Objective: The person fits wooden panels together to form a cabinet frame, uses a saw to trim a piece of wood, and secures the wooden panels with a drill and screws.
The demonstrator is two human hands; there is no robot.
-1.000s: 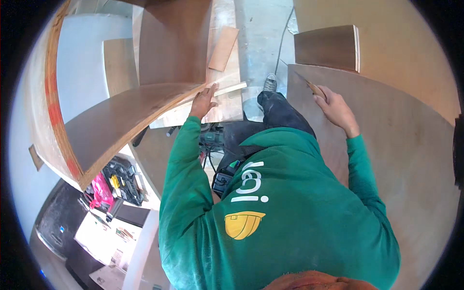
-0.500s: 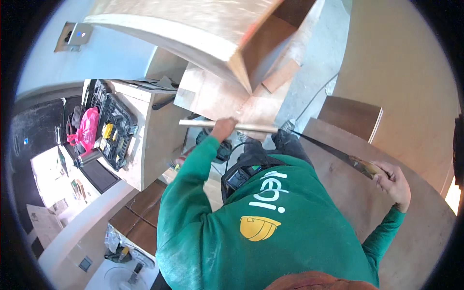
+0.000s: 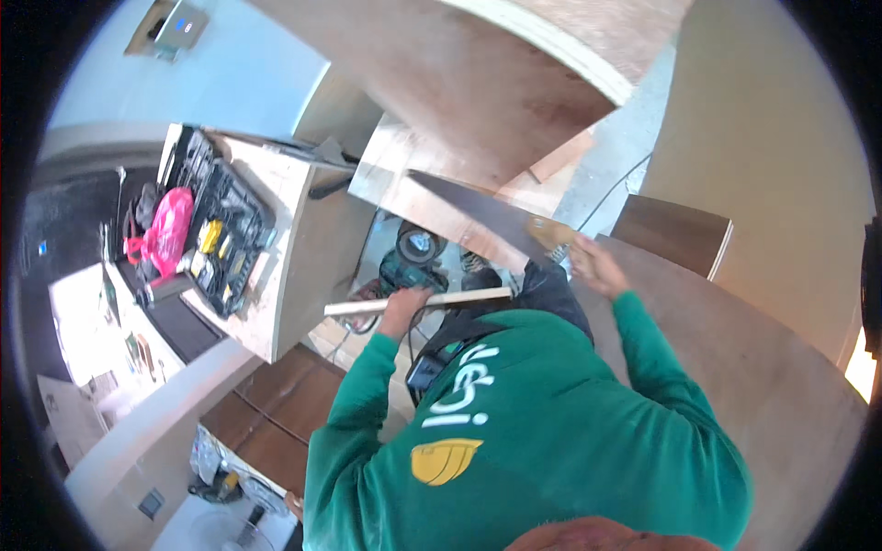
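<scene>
My left hand is closed around a narrow pale wooden strip, held level in front of my waist. To its right, my right hand grips a handsaw by its wooden handle. The broad blade points away to the left, beyond the strip and apart from it in the picture. Below the blade, near my feet, sits a green power tool with a round disc.
A large wooden panel or box spans the top. At left, a cabinet carries an open black tool case and a pink bag. Brown boards stand at right. A dark cable runs across the floor.
My right hand has swung the saw inward from far right, and the blade now points up-left. My left hand has brought the strip closer to my body. The view has shifted.
</scene>
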